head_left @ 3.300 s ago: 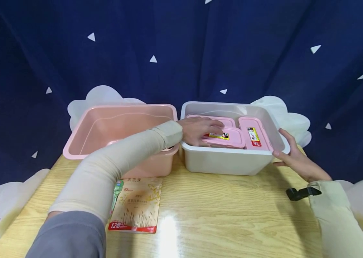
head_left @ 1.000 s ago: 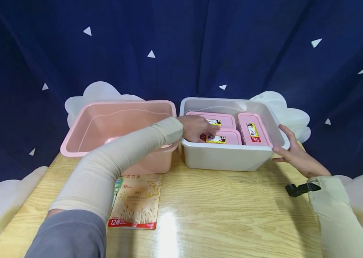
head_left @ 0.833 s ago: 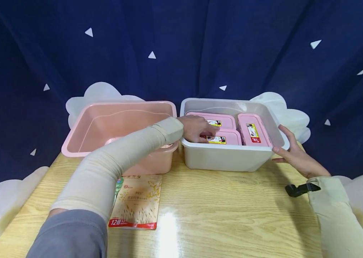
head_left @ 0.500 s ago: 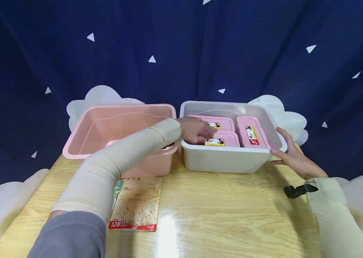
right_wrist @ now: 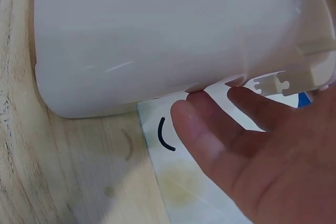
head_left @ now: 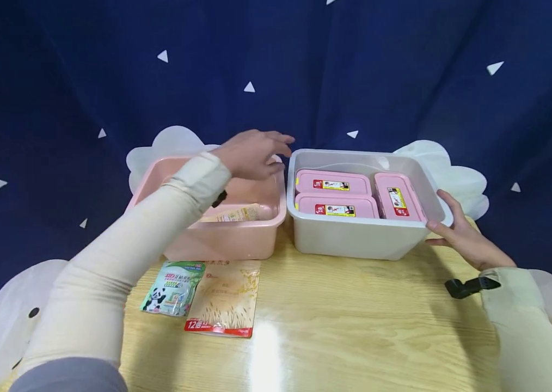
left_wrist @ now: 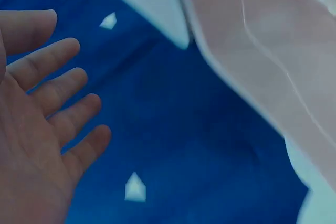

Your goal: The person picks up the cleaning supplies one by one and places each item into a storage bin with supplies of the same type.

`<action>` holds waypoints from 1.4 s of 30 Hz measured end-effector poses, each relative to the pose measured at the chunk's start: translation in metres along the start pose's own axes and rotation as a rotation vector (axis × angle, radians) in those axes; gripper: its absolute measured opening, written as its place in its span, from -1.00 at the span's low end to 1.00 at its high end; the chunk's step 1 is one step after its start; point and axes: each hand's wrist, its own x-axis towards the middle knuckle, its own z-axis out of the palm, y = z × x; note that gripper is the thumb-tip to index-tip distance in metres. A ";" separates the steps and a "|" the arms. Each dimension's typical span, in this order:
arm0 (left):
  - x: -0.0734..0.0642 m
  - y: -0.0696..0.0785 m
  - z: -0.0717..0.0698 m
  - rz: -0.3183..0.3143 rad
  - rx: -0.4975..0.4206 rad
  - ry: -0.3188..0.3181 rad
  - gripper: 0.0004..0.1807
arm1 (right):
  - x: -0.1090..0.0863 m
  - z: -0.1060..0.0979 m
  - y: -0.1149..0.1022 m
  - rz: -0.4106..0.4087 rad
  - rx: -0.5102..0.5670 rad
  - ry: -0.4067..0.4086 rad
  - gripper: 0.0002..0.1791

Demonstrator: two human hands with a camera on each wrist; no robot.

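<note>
My left hand (head_left: 253,153) is in the air over the back right of the pink plastic bin (head_left: 222,242). In the left wrist view that hand (left_wrist: 44,114) has spread fingers and holds nothing. My right hand (head_left: 467,239) holds the right end of the white plastic bin (head_left: 349,238), its thumb and a finger at the rim; in the right wrist view other fingers (right_wrist: 197,124) touch the outside wall. Inside the white bin lie three pink lidded boxes: a rear one (head_left: 349,178), a front one (head_left: 305,203) and one turned lengthwise at right (head_left: 393,185).
Inside the pink bin lies a yellowish printed packet (head_left: 239,214), partly hidden by my arm. On the wooden table (head_left: 344,310) in front are a green panda packet (head_left: 173,288) and a tan pouch (head_left: 224,296). A dark blue curtain (head_left: 281,65) is behind.
My left hand has let go of the front pink box, now lying level beside the rear one, and moved up and left over the pink bin. My right hand has stayed on the white bin.
</note>
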 end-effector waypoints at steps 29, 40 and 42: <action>-0.259 -0.006 0.082 -0.367 -0.364 0.809 -0.78 | -0.071 0.062 -0.069 -0.482 -0.177 0.844 -0.65; -0.268 -0.016 0.105 -0.539 -0.428 0.900 -0.71 | -0.064 0.099 -0.086 -0.731 -0.301 0.507 -0.55; -0.273 -0.012 0.111 -0.577 -0.454 0.915 -0.70 | -0.061 0.105 -0.089 -0.745 -0.350 0.456 -0.52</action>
